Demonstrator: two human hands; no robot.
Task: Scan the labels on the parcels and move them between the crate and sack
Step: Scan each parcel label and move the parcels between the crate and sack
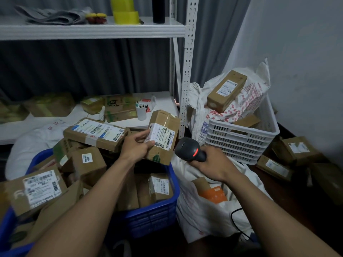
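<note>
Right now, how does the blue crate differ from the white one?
The blue crate sits nearest the camera, heaped with loose cardboard parcels; the white crate stands farther off to the right, by the wall. The white crate holds a printed white sack with a long box lying on top. Both are plastic with slotted walls.

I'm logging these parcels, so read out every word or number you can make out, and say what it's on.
"1 2285": white sticker on a brown box in the blue crate.
Label on the parcel held in the left hand: barcodes and print, too blurred to read.
Red print on the white sack in the white crate: too blurred.
All other parcel labels: too small or blurred.
</note>
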